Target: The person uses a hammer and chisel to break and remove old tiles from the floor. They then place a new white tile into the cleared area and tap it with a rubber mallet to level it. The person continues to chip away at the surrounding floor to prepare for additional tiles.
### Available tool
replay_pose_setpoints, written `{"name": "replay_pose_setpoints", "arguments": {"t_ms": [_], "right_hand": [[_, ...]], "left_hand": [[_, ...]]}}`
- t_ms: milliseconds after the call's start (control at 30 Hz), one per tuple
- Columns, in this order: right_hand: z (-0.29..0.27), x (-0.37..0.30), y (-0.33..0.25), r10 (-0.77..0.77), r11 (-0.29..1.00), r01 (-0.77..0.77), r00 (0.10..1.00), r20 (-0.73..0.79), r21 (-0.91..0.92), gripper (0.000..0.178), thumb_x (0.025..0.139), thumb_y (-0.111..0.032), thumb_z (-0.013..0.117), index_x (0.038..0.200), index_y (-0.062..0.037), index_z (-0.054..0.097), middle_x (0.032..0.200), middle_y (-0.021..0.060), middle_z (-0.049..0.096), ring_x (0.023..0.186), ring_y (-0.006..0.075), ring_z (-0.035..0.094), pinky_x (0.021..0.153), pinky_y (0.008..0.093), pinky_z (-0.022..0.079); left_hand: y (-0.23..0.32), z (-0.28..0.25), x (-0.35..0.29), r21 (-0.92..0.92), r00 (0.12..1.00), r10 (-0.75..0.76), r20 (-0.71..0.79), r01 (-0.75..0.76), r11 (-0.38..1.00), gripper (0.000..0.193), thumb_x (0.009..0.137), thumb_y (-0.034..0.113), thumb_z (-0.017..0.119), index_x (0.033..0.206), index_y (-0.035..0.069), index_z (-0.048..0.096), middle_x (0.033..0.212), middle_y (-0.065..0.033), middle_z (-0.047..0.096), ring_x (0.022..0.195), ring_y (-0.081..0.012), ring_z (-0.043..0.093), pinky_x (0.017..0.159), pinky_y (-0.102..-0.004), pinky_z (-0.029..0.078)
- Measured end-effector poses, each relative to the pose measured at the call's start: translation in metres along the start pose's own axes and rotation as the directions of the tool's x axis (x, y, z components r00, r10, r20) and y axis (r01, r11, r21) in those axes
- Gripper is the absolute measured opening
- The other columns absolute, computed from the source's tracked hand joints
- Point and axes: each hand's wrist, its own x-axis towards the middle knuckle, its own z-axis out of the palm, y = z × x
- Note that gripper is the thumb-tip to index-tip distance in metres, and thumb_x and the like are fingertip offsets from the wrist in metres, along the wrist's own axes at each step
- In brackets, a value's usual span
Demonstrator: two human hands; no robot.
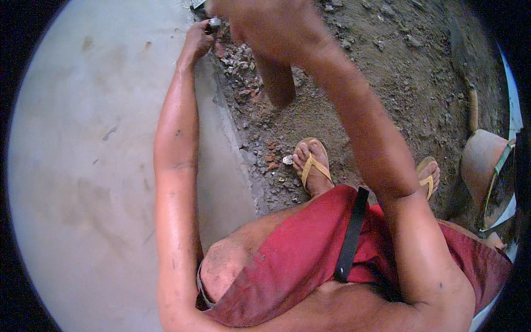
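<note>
My left hand point(198, 43) is closed at the edge of the smooth grey concrete slab point(94, 138). From its grip pokes the blunt grey end of a metal rod point(214, 22), perhaps a chisel; the rest of it is hidden. Raised closer to the camera and blurred, my right hand point(279, 30) is wrapped round a thick wooden handle point(278, 86), whose lower end sticks out below the fist. The head of that tool cannot be seen. Under both hands, broken concrete rubble point(240, 61) lies along the slab's edge.
Rough dirt ground point(387, 66) with small stones spreads to the right of the slab. My sandalled feet point(314, 166) rest on it. At the far right lie a dusty metal pan point(481, 160) and a wooden handle point(473, 108) behind it.
</note>
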Motion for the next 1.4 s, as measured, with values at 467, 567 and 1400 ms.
{"name": "replay_pose_setpoints", "arguments": {"t_ms": [467, 567, 1400], "right_hand": [[0.083, -0.071, 0.034, 0.601, 0.59, -0.774, 0.61, 0.516, 0.228, 0.031, 0.063, -0.024, 0.062, 0.079, 0.0031, 0.061, 0.073, 0.0198, 0.063, 0.071, 0.0324, 0.064, 0.067, 0.0414, 0.05], [0.026, -0.037, 0.015, 0.466, 0.725, -0.491, 0.866, 0.182, 0.482, 0.024, 0.068, -0.022, 0.059, 0.071, 0.0011, 0.053, 0.056, 0.0089, 0.056, 0.048, 0.0167, 0.056, 0.048, 0.0337, 0.047], [-0.043, 0.024, -0.02, 0.24, 0.931, -0.186, 0.96, -0.142, 0.314, 0.024, 0.069, -0.021, 0.059, 0.077, 0.0015, 0.057, 0.066, 0.0155, 0.06, 0.06, 0.0243, 0.06, 0.056, 0.0363, 0.049]], "left_hand": [[-0.012, -0.002, 0.0, 0.061, 0.99, -0.076, 0.116, 0.069, 0.996, 0.023, 0.076, 0.017, 0.068, 0.097, 0.006, 0.065, 0.082, -0.0069, 0.067, 0.073, -0.0151, 0.062, 0.068, -0.0303, 0.047], [0.009, -0.007, -0.01, 0.307, 0.995, -0.093, 0.048, 0.074, 0.949, 0.026, 0.075, 0.021, 0.07, 0.097, 0.007, 0.065, 0.082, -0.007, 0.068, 0.073, -0.0144, 0.061, 0.067, -0.0299, 0.046], [-0.037, 0.016, 0.008, 0.187, 0.991, -0.115, -0.066, 0.126, 0.974, 0.03, 0.066, 0.015, 0.07, 0.096, 0.011, 0.067, 0.085, -0.0104, 0.068, 0.077, -0.0241, 0.065, 0.069, -0.0329, 0.048]]}}
